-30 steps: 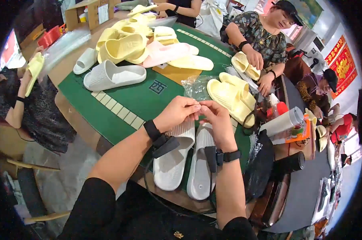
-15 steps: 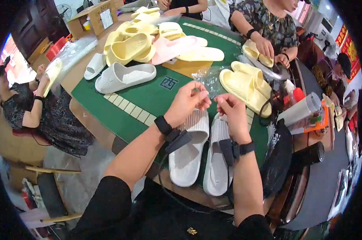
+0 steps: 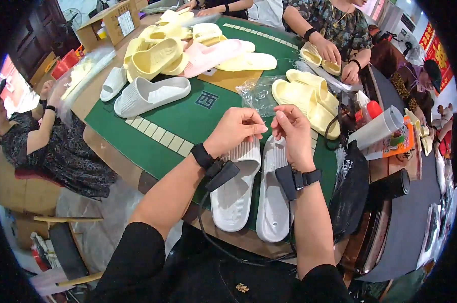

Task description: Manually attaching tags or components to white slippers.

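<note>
A pair of white ribbed slippers lies side by side at the table's near edge, toes pointing away from me: a left slipper [image 3: 233,207] and a right slipper [image 3: 273,214]. Over their toe ends, my left hand [image 3: 236,130] has its thumb and fingertips pinched together. Close beside it, my right hand [image 3: 294,134] is also closed, with fingers curled toward the thumb. Anything between either hand's fingertips is too small to make out. Just beyond my hands lies a crumpled clear plastic bag [image 3: 259,96], next to a pair of yellow slippers [image 3: 309,101].
A pale grey slipper [image 3: 152,97] and a heap of yellow slippers [image 3: 155,59] cover the far left of the green mat [image 3: 188,113], near a pink slipper [image 3: 211,55]. A white tumbler [image 3: 377,129] and black bag [image 3: 351,197] stand right. Co-workers handle slippers left and across.
My hands stay over the slippers' toes, and the right hand's fingers have risen and curled a little. The whole scene has shifted slightly left and up in the view.
</note>
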Motion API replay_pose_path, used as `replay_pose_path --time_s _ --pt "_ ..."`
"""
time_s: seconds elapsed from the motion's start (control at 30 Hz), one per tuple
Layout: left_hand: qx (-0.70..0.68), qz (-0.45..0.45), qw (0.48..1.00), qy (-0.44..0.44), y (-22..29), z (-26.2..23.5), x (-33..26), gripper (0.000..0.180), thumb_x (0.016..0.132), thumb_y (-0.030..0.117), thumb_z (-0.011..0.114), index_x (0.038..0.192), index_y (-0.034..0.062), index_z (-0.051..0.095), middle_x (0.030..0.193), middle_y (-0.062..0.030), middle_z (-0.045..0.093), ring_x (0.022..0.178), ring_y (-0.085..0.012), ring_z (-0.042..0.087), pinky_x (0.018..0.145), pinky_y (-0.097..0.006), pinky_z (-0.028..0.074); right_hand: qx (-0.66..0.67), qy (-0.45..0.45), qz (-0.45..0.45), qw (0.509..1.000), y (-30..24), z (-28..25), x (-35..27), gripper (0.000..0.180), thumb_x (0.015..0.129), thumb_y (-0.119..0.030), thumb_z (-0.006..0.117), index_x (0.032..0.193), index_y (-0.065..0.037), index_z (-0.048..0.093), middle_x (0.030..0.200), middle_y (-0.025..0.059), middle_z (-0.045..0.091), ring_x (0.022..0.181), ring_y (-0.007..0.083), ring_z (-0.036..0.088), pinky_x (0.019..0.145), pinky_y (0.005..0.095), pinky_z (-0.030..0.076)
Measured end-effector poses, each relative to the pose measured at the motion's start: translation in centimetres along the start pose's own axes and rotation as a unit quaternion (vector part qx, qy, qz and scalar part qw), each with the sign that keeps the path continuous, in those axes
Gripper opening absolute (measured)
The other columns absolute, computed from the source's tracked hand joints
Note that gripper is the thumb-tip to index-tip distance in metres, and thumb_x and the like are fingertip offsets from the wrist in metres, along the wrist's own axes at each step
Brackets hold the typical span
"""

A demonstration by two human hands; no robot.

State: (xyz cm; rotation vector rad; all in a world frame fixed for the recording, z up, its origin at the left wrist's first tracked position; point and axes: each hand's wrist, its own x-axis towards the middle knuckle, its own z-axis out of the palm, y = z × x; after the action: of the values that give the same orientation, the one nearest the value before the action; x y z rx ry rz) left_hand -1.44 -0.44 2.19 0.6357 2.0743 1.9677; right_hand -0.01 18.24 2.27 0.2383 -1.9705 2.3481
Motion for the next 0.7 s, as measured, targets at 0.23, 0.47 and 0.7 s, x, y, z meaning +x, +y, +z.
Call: replay_pose_path --time_s 0.23,0.47,0.7 --pt "-0.056 -0.006 0.998 0.020 0.0 0.3 0.0 0.008 0.091 0.008 0.065 0.092 -0.0002 0.065 0.081 -0.0048 0.066 0.071 -0.0106 0.065 0.061 -0.023 0.051 -0.049 -0.013 -0.009 0.999 -0.6 0.5 -0.4 0.011 0.097 -0.013 0.056 0.103 -0.005 0.061 0.068 -0.0010 0.056 0.055 0.0051 0.049 0.049 0.0201 0.038" --pt "-0.134 0.009 0.991 0.030 -0.1 0.2 0.4 0.009 0.095 0.008 0.059 0.098 -0.0009 0.059 0.090 -0.0084 0.066 0.082 -0.0156 0.068 0.070 -0.026 0.055 -0.081 -0.009 -0.003 0.997 0.2 0.3 -0.3 0.010 0.096 -0.009 0.057 0.100 -0.003 0.063 0.072 -0.0013 0.059 0.058 0.0052 0.052 0.051 0.0200 0.041" --pt "-0.117 0.005 0.993 0.023 -0.3 0.1 0.3 0.012 0.096 0.010 0.059 0.097 -0.0017 0.060 0.091 -0.0081 0.066 0.083 -0.0159 0.068 0.072 -0.026 0.056 -0.065 -0.015 0.004 0.998 -0.1 0.1 -0.2 0.014 0.096 -0.009 0.056 0.102 0.000 0.065 0.076 0.0004 0.060 0.062 0.0070 0.054 0.054 0.0207 0.043"
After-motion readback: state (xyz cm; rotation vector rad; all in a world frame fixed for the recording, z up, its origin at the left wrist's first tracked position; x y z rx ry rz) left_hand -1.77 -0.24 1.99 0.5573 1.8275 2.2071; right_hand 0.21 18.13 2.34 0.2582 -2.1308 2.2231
